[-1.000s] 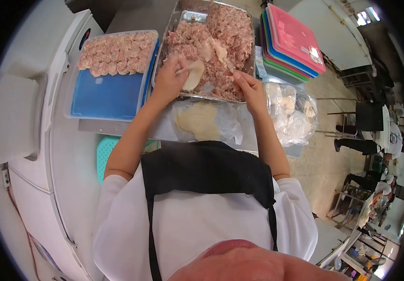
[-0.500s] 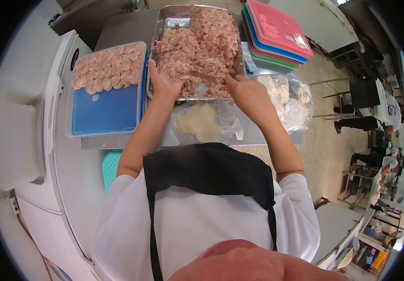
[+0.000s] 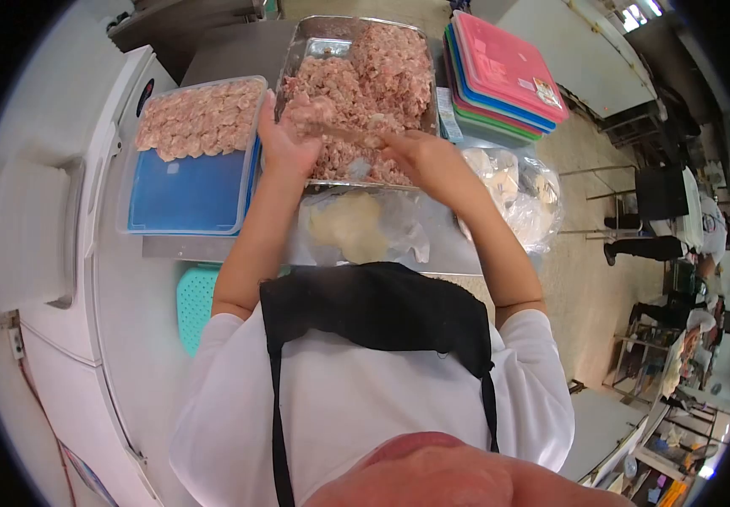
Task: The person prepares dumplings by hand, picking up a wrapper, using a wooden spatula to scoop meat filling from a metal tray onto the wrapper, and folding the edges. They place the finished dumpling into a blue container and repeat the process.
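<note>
A metal tray (image 3: 290,52) full of minced meat (image 3: 390,68) lies in front of me. Over its left side, my left hand (image 3: 290,144) is held palm up, with a portion of meat at its fingers; any wrapper under it is hard to make out. My right hand (image 3: 424,160) is closed round the handle of a flat spatula-like tool (image 3: 344,133), whose blade reaches to the meat at my left hand. Thin round dough sheets (image 3: 350,226) lie on plastic just below the tray.
A lidded-style blue tray (image 3: 185,196) with rows of filled pieces (image 3: 200,118) is at the left. Stacked coloured lids (image 3: 508,63) and a plastic bag of round pieces (image 3: 517,190) are at the right. Two people (image 3: 707,221) work farther right.
My left hand has turned and lifted slightly from the meat, now with a portion at its fingers. My right hand and the tool have moved left towards it.
</note>
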